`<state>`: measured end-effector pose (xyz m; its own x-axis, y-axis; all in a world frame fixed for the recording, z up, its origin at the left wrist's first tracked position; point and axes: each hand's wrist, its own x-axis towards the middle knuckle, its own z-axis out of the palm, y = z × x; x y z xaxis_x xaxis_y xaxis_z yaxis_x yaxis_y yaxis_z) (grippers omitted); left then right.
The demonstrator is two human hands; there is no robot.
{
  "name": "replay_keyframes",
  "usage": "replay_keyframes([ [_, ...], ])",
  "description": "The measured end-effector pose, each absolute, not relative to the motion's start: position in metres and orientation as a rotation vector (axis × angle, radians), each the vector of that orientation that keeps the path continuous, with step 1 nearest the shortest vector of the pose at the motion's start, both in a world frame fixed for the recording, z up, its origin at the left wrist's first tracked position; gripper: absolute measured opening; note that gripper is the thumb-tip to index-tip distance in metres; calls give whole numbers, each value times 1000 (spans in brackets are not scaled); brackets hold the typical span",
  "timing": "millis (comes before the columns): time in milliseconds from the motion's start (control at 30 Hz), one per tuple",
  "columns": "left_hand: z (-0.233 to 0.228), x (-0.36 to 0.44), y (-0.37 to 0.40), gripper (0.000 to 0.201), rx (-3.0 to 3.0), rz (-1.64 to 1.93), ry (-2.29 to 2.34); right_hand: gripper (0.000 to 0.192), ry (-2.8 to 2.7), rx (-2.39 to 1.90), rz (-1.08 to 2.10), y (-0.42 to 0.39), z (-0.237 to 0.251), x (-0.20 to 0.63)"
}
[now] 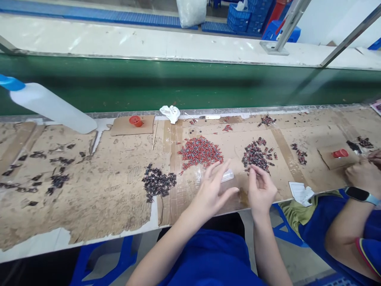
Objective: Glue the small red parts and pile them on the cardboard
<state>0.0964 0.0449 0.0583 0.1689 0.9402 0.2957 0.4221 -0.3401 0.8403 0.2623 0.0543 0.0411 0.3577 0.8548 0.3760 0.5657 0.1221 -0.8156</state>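
Note:
My left hand (212, 190) hovers over the cardboard-covered bench with fingers spread, just in front of a pile of small red parts (200, 152) and over a small clear plastic piece (227, 175); it holds nothing that I can see. My right hand (260, 189) is beside it, thumb and forefinger pinched near the front edge of a pile of dark red-and-black parts (256, 155). Whether a part sits between those fingertips is too small to tell. A heap of black parts (157, 182) lies to the left of my left hand.
A white squeeze bottle with a blue cap (47, 104) lies at the far left. Two red caps (135, 120) (339, 153) rest on cardboard scraps. A crumpled white cloth (170, 113) sits by the green conveyor (190, 85). Another person's hands (363, 171) work at right.

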Motion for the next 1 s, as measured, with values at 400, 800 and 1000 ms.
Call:
replay_keyframes([
  [400,19,-22,34,12,1967,958,2150,42,-2351,-1297,425,74,40,266],
  [800,29,-12,42,12,1962,851,1904,38,-1520,-1315,1023,59,37,249],
  [1000,26,12,33,26,2105,882,1552,33,-849,-1198,1260,60,24,233],
])
